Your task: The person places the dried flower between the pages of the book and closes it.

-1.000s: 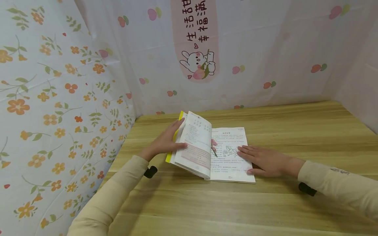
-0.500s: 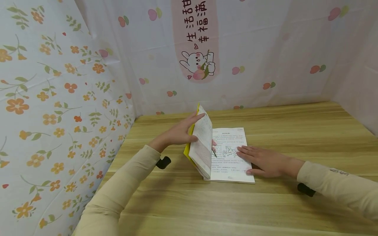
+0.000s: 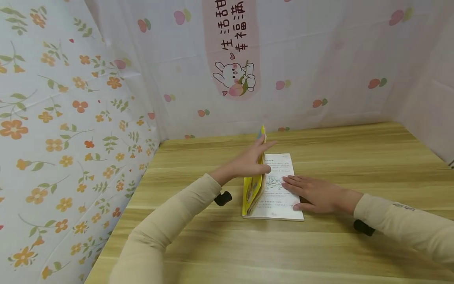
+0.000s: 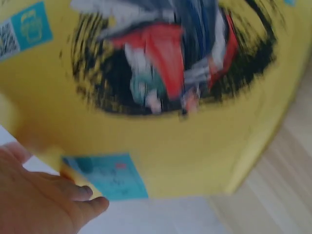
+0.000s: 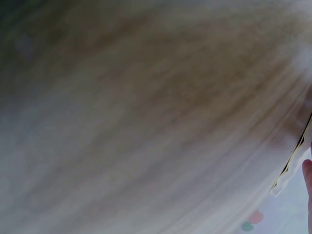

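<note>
A paperback book lies on the wooden table, its right-hand page flat. The yellow cover and the pages with it stand nearly upright on the left side. My left hand holds them by the free edge, thumb toward the page side. In the left wrist view the cover, with its dark circular picture and blue patches, fills much of the frame beside the left fingers. My right hand rests flat on the right page's outer edge. Only a fingertip shows in the right wrist view.
The wooden table extends around the book. A white cloth with fruit prints and a rabbit picture hangs behind it. Flowered cloth hangs at the left.
My left hand has moved right, swinging the yellow cover and left-hand pages up from a leaning position to nearly upright. The right hand has stayed on the page.
</note>
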`<state>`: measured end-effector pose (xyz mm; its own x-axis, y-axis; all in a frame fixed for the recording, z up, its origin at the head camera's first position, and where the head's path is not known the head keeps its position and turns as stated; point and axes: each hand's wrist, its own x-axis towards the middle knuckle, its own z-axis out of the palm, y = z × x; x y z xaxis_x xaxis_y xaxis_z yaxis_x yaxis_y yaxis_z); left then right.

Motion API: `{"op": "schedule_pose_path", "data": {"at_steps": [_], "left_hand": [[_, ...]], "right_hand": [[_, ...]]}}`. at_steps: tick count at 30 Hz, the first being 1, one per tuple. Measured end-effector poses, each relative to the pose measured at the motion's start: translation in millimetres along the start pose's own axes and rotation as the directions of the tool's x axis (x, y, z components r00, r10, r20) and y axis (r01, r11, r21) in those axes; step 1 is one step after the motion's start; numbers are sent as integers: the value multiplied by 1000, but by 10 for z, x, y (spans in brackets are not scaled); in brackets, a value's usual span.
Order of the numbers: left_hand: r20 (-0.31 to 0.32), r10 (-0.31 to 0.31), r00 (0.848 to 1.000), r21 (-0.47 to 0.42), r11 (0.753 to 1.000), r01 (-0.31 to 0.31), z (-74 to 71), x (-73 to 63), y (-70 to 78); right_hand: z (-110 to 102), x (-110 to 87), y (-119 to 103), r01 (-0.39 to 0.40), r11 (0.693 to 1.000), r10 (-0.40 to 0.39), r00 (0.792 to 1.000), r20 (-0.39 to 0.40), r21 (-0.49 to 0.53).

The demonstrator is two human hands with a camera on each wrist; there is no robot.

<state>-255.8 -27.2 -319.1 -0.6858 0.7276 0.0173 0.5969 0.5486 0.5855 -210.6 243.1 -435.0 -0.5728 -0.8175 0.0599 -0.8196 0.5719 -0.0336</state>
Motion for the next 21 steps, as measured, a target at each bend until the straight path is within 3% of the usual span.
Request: {"op": "schedule_pose_path", "data": {"at_steps": [7,12,15,21], "left_hand": [[-40,-46,998,26,999,47,268,139,114],[-68,-67,995,34,997,70,416,183,157],[-83,-48,995,47,998,52,492,198,144],[-85,32,996,163,986,-18,606,195,67]], "right_hand": [[-30,11,-11,-13,1000,13,999,33,13],[-79,-9,-14,-69,995,64,996,66,77],[-115,-46,12,-109,989,103,992,66,99],[-240,-138,105,-158,980,158,987,13,121]]}}
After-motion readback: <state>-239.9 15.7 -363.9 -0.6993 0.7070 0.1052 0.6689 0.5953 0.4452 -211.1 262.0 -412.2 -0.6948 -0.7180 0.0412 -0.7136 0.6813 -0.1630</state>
